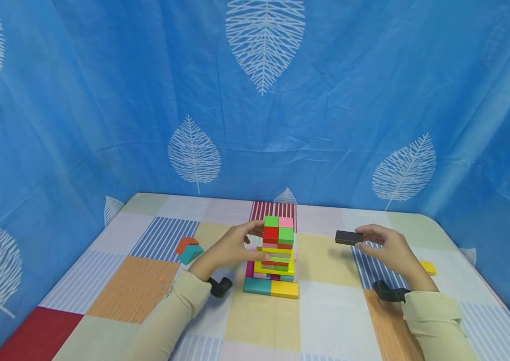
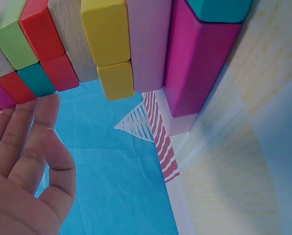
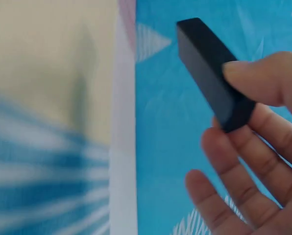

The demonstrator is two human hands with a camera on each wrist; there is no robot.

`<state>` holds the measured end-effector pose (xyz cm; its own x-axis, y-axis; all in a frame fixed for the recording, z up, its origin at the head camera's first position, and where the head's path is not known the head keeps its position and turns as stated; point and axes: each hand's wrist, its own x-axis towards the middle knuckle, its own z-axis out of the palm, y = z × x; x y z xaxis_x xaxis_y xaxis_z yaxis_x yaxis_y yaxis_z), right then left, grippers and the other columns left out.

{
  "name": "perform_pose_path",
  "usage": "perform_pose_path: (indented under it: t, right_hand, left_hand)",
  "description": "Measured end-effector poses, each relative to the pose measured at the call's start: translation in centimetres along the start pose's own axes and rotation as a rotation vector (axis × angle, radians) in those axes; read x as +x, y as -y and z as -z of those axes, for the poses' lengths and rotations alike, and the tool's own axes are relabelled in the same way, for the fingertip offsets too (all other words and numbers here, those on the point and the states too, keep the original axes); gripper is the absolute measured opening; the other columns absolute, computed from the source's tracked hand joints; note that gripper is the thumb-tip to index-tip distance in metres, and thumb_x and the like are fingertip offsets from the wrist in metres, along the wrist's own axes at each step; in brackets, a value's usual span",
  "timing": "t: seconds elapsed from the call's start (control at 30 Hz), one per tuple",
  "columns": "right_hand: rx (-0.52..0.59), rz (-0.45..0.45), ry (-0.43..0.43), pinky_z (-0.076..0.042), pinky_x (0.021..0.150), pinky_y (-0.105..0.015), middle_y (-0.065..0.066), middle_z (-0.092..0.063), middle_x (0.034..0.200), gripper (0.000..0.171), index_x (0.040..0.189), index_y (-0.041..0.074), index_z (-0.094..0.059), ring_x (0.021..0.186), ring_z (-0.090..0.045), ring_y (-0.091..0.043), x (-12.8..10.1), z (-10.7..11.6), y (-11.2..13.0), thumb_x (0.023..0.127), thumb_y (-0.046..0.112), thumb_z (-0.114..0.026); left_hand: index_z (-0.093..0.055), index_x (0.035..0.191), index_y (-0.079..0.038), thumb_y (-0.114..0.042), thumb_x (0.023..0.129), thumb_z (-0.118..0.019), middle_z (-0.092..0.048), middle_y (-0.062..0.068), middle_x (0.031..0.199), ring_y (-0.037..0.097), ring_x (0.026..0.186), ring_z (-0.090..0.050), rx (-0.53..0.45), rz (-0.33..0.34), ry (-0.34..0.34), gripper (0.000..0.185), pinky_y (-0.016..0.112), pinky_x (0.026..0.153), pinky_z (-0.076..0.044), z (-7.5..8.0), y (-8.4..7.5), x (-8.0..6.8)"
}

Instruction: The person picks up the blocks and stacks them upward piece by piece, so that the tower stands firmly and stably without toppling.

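Note:
A tower of coloured wooden blocks (image 1: pixel 277 255) rises from the table, with a teal block and a yellow block side by side at its front base. My left hand (image 1: pixel 234 245) is at the tower's left, the thumb by its front and the fingers towards its back. In the left wrist view the nearly straight fingers (image 2: pixel 43 110) lie right at small red and teal blocks (image 2: pixel 36 81). Off to the right, my right hand (image 1: pixel 386 245) pinches one end of a black block (image 1: pixel 348 237). The right wrist view shows its thumb on top of that block (image 3: pixel 209 73), fingers below.
An orange block (image 1: pixel 186 243) and a teal block (image 1: pixel 191 254) lie left of the tower, beyond my left forearm. A yellow block (image 1: pixel 428 267) lies beside my right wrist. The patchwork cloth (image 1: pixel 327 311) covers the table, and a blue curtain (image 1: pixel 327 125) hangs behind it.

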<state>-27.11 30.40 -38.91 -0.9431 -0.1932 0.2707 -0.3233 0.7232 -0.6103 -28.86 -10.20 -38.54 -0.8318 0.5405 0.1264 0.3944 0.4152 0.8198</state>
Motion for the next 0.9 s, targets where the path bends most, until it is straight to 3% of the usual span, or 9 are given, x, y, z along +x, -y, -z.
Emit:
perform_pose_path:
  t: [0.1, 0.2, 0.27, 0.5, 0.7, 0.9]
  right_hand:
    - [0.083, 0.043, -0.043, -0.052, 0.093, -0.011, -0.025, -0.074, 0.122, 0.037, 0.129, -0.006, -0.071, 0.104, -0.066, 0.007, 0.2, -0.3, 1.1, 0.095, 0.004, -0.081]
    - [0.176, 0.091, -0.078, -0.049, 0.091, -0.005, -0.027, -0.072, 0.123, 0.037, 0.130, -0.009, -0.070, 0.104, -0.059, 0.018, 0.4, -0.8, 2.0, 0.096, 0.000, -0.080]
    - [0.233, 0.111, -0.098, -0.051, 0.090, -0.007, -0.023, -0.073, 0.122, 0.038, 0.131, -0.010, -0.069, 0.104, -0.061, 0.016, 0.4, -1.1, 2.6, 0.095, -0.003, -0.079]
    - [0.459, 0.100, -0.140, -0.057, 0.084, -0.013, 0.021, -0.072, 0.109, 0.037, 0.131, -0.018, -0.064, 0.097, -0.070, 0.003, 0.7, -2.1, 4.7, 0.096, -0.012, -0.073]
    - [0.633, 0.062, -0.183, -0.059, 0.086, -0.016, 0.012, -0.075, 0.110, 0.033, 0.128, -0.017, -0.065, 0.097, -0.071, -0.004, 0.7, -3.2, 6.6, 0.096, -0.014, -0.072]
    - [0.791, 0.035, -0.195, -0.060, 0.086, -0.019, 0.006, -0.077, 0.109, 0.031, 0.123, -0.001, -0.075, 0.099, -0.073, -0.007, 0.6, -4.4, 8.2, 0.096, -0.015, -0.071]
  left_hand:
    - [-0.051, 0.156, 0.000, -0.022, 0.092, -0.088, -0.067, 0.012, 0.142, 0.030, 0.131, -0.060, 0.001, -0.002, -0.001, 0.077, 0.039, 0.100, -0.051, 0.0, 0.0, 0.0]
    - [-0.051, 0.156, 0.000, -0.022, 0.092, -0.088, -0.067, 0.012, 0.142, 0.030, 0.131, -0.060, 0.004, -0.004, -0.002, 0.077, 0.038, 0.100, -0.051, 0.0, 0.0, 0.0]
    - [-0.051, 0.157, -0.001, -0.022, 0.092, -0.088, -0.067, 0.011, 0.143, 0.030, 0.131, -0.060, 0.003, -0.003, -0.002, 0.077, 0.039, 0.100, -0.051, 0.0, 0.0, 0.0]
    - [-0.051, 0.157, -0.001, -0.022, 0.092, -0.088, -0.067, 0.011, 0.142, 0.030, 0.131, -0.060, 0.004, 0.001, -0.007, 0.077, 0.039, 0.101, -0.050, 0.1, -0.1, 0.0]
    - [-0.051, 0.157, 0.000, -0.022, 0.092, -0.089, -0.067, 0.012, 0.142, 0.031, 0.131, -0.061, 0.006, -0.006, -0.008, 0.078, 0.040, 0.100, -0.051, 0.2, 0.0, 0.0]
    - [-0.051, 0.157, 0.001, -0.022, 0.092, -0.088, -0.067, 0.012, 0.143, 0.031, 0.131, -0.061, 0.008, -0.010, 0.002, 0.078, 0.041, 0.101, -0.051, 0.1, 0.0, 0.0]
